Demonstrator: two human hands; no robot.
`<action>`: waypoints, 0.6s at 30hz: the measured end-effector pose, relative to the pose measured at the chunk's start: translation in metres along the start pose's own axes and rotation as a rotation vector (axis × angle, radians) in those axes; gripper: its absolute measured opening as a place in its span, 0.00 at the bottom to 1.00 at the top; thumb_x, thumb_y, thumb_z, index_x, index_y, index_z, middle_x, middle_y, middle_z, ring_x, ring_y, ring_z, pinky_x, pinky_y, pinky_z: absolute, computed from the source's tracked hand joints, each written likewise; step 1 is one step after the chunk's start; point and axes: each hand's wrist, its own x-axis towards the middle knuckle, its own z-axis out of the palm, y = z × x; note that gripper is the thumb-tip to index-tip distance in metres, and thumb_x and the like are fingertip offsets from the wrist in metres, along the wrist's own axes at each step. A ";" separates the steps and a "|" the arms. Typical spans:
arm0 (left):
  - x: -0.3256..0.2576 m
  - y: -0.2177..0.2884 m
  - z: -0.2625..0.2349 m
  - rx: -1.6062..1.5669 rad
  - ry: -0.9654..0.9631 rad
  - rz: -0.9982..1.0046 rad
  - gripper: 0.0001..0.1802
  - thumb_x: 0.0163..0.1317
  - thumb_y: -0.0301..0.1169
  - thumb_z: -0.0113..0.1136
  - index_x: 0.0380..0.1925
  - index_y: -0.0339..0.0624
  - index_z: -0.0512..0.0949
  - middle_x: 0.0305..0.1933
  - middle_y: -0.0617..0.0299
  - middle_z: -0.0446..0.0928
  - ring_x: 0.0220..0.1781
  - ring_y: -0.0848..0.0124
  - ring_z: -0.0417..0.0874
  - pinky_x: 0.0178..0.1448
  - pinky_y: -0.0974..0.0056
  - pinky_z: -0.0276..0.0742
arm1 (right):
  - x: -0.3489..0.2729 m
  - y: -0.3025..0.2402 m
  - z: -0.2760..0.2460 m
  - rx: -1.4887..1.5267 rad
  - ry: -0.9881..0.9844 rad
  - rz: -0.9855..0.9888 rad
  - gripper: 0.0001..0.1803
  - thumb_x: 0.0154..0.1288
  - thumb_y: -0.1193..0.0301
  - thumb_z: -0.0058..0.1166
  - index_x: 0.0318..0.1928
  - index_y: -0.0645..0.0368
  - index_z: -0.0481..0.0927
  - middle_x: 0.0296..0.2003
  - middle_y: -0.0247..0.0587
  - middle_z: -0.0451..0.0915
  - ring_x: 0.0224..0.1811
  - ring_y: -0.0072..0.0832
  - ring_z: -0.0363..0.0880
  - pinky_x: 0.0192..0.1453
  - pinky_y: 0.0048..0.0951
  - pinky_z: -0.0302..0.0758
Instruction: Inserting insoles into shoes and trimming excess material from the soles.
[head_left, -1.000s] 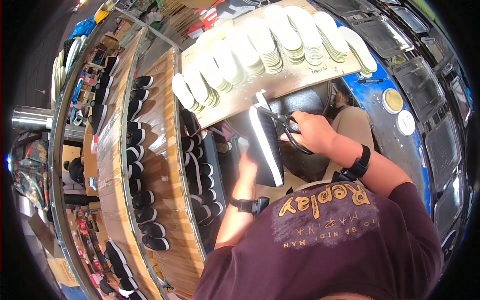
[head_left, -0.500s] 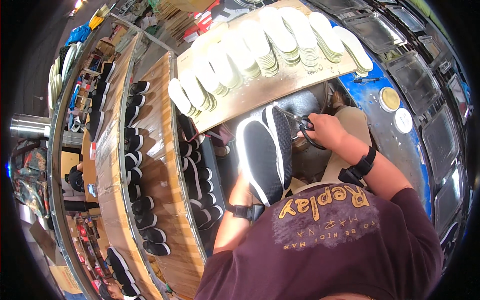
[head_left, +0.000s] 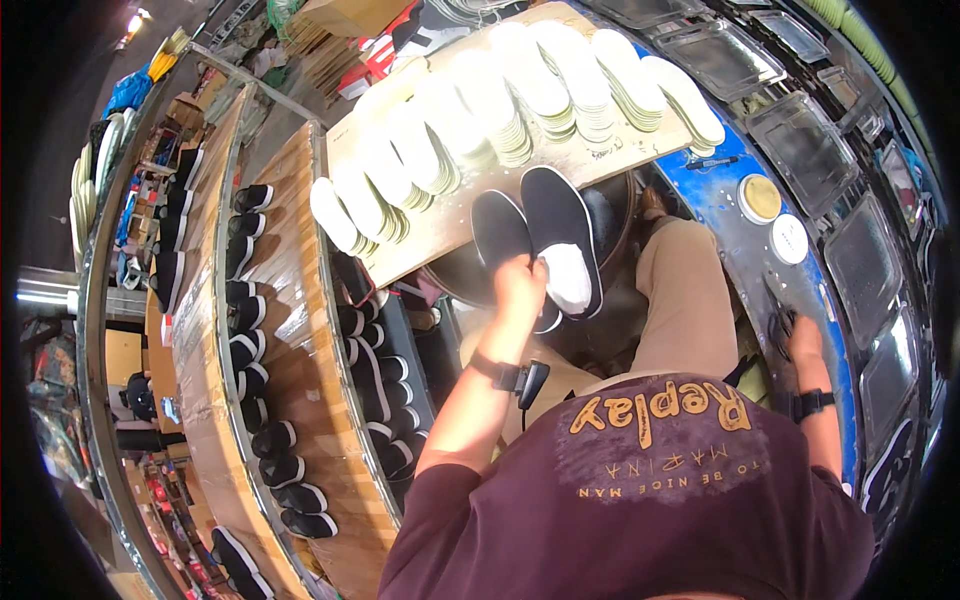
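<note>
My left hand (head_left: 520,287) is closed on a pair of black slip-on shoes with thin white edges, held upright over my lap. The left shoe (head_left: 498,228) is partly covered by my fingers. In the opening of the right shoe (head_left: 553,208) a white lining or insole (head_left: 570,282) shows. Far off to the right, my right hand (head_left: 804,342) rests at the blue bench, its fingers at the dark handles of a pair of scissors (head_left: 780,322). The blades point away from me.
Stacks of pale insoles (head_left: 440,140) line a board (head_left: 410,245) in front. Racks of black shoes (head_left: 275,440) stand at left. On the blue bench (head_left: 710,185) are a yellowish round tub (head_left: 760,198), a white lid (head_left: 789,239) and a marker (head_left: 712,162). Clear plastic trays (head_left: 815,150) lie beyond.
The scissors have moved from beside the shoes to the bench at right with my right hand. The shoes have turned from soles showing to uppers showing, in my left hand.
</note>
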 end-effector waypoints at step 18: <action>0.208 0.009 -0.097 0.519 -0.028 0.418 0.21 0.45 0.37 0.73 0.40 0.41 0.82 0.46 0.48 0.80 0.50 0.53 0.80 0.56 0.55 0.75 | 0.104 -0.459 -0.134 0.468 0.576 -1.362 0.08 0.54 0.70 0.61 0.33 0.58 0.80 0.34 0.43 0.78 0.41 0.43 0.75 0.48 0.42 0.70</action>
